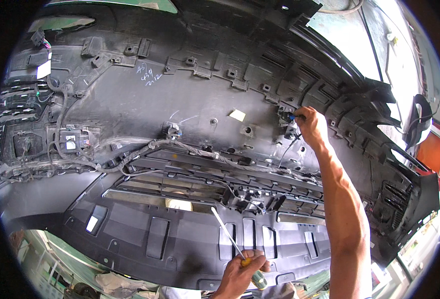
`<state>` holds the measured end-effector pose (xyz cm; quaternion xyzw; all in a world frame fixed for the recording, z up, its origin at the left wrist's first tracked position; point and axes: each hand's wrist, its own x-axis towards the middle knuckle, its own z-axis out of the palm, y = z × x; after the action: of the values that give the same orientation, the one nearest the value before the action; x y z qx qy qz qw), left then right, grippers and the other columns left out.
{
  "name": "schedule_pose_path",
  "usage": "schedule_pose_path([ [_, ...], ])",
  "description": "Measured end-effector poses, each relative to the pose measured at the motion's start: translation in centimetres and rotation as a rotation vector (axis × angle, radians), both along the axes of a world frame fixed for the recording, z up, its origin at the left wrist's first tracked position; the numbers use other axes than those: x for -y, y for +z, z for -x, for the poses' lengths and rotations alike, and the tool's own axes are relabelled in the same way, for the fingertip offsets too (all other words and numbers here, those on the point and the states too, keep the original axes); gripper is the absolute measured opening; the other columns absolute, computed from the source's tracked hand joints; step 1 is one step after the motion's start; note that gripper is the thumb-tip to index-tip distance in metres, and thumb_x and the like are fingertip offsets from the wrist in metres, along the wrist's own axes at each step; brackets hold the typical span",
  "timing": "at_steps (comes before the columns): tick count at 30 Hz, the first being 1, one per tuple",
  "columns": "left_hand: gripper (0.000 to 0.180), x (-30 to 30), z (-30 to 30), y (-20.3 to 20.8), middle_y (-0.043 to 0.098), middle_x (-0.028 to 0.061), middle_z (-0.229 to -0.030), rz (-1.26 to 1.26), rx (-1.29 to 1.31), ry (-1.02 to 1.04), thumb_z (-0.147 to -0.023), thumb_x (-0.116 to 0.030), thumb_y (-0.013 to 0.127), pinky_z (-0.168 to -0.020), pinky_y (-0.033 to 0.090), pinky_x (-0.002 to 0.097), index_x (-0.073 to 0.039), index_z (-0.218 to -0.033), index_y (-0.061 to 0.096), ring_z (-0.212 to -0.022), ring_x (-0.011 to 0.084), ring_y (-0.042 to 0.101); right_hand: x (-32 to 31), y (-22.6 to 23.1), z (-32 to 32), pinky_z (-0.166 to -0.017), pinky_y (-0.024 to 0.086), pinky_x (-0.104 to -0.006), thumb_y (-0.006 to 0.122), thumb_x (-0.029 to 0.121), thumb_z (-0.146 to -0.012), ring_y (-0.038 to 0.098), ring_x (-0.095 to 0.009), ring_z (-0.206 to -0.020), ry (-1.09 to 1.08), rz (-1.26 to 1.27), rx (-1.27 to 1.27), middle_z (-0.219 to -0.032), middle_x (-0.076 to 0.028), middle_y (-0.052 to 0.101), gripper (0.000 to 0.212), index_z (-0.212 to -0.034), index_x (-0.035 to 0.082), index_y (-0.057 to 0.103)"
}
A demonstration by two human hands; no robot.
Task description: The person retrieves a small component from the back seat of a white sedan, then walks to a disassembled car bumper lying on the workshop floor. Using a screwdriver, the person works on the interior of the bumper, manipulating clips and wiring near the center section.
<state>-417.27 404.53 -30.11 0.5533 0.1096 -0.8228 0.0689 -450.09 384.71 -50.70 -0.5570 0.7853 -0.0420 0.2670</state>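
Note:
The inner side of a large black car bumper [200, 109] spreads out before me. My left hand [242, 274], low in the middle, is closed round the yellow-and-green handle of a screwdriver [225, 231]. Its long metal shaft points up and to the left, over the lower grille panel. At upper right, my right hand [312, 127] has its fingers closed on a small black-and-blue plug-like part [290, 117] beside a bracket on the bumper's wall. The fingers hide part of it. Just below sits another small black fitting [290, 134] with a thin dark cable hanging down.
A wrapped wiring harness [185, 146] runs across the bumper above the grille slats [155, 182]. At left are a square module [71, 140] and a loose connector [39, 37] with coloured wires. A yellow paper label [237, 115] sticks to the wall. Tabs and brackets line the upper edge.

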Motion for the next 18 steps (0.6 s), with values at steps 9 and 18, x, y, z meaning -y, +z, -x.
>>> schedule_pose_path([
  [9,0.020,0.03,-0.21,-0.11,0.067,0.0049,-0.080,0.046,0.000,-0.120,-0.099,-0.020,0.062,-0.073,0.045,0.0306,-0.006,-0.085,0.065,-0.077,0.0148,0.062,0.56,0.15,-0.30,-0.079,0.056,-0.0383,0.072,0.008,-0.083,0.071,-0.030,-0.086,0.122,0.032,-0.086,-0.094,-0.015,0.071,0.017,-0.099,0.003,0.075],
  [18,0.020,0.00,-0.03,-0.19,0.066,0.0049,-0.081,0.045,0.001,-0.049,-0.100,-0.019,0.062,-0.073,0.046,0.0304,-0.006,-0.085,0.064,-0.077,0.0146,0.061,0.91,0.35,-0.03,-0.081,0.055,-0.0413,0.073,0.008,-0.079,0.069,-0.036,-0.089,0.118,-0.021,-0.065,-0.095,-0.015,0.071,0.018,-0.096,0.006,0.076],
])
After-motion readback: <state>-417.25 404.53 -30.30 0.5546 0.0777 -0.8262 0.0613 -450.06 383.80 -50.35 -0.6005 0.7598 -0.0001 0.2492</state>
